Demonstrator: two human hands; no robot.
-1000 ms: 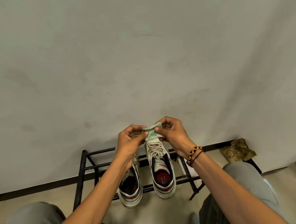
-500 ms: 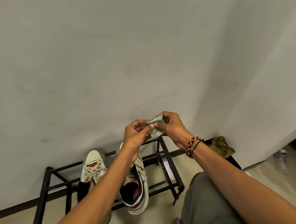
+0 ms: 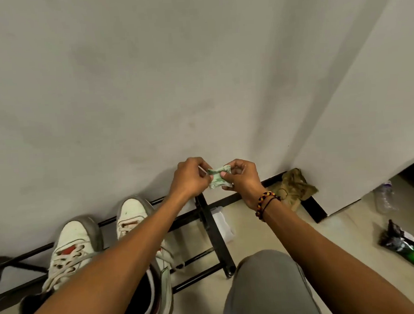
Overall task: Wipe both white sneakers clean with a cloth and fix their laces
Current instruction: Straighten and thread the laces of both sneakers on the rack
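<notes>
since the earlier frame my view has swung right: the two sneakers, which sat right under my hands, now lie down and to the left, and a corner of the room with a dark packet [image 3: 405,249] and a bottle [image 3: 384,197] has come into sight. my left hand [image 3: 188,177] and right hand [image 3: 242,177] are raised in front of the wall, both pinching the small green cloth [image 3: 218,176] bunched between their fingertips, much as before.

the left sneaker [image 3: 69,250] and the right sneaker [image 3: 137,219] stand side by side on the black rack [image 3: 212,227], toes toward the wall, heels toward me, so their long axis runs away from me. my left forearm crosses over the right sneaker and hides most of it. laces on the left sneaker look loose.

i judge the cloth is being folded for wiping. the coming move turns on going down and left, and my left hand is the nearer one to the sneakers.
</notes>
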